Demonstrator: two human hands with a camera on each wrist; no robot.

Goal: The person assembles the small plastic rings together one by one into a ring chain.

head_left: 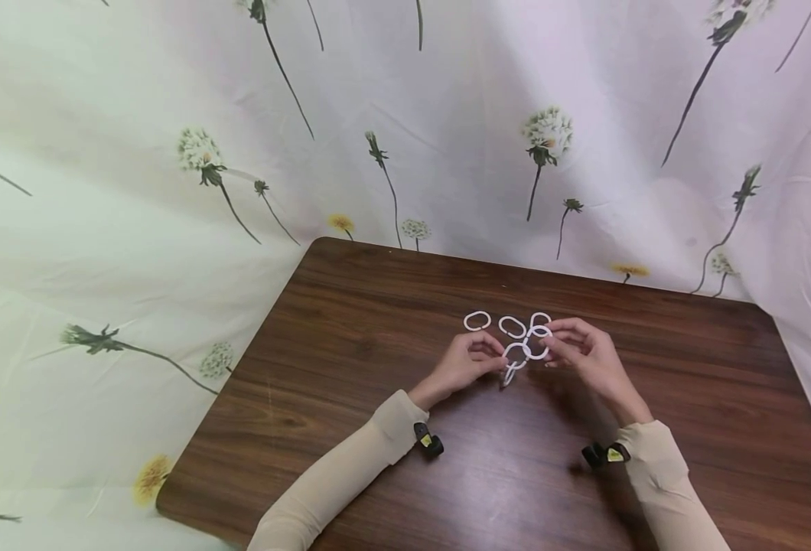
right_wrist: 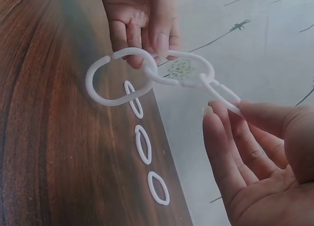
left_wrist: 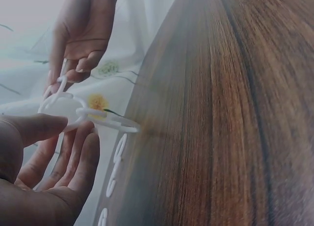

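Three white plastic C-shaped links are joined in a short chain held between my hands above the table. My left hand (head_left: 462, 362) pinches the middle link (right_wrist: 201, 61) between thumb and fingers. At one end, my right hand (head_left: 590, 358) grips another link (right_wrist: 226, 102) by its outer edge. The third link (right_wrist: 89, 84) hangs from the middle one, tilted down toward my body, with a small gap showing in its side. Beyond the hands, several loose white links (right_wrist: 151, 187) lie apart in a row on the tabletop.
The brown wood-grain table (head_left: 350, 321) has rounded corners, and its far edge runs just behind the loose links. A pale curtain (head_left: 447, 153) printed with dandelions hangs around the back and left side. A black strap with a small camera (head_left: 428, 440) sits on the left wrist.
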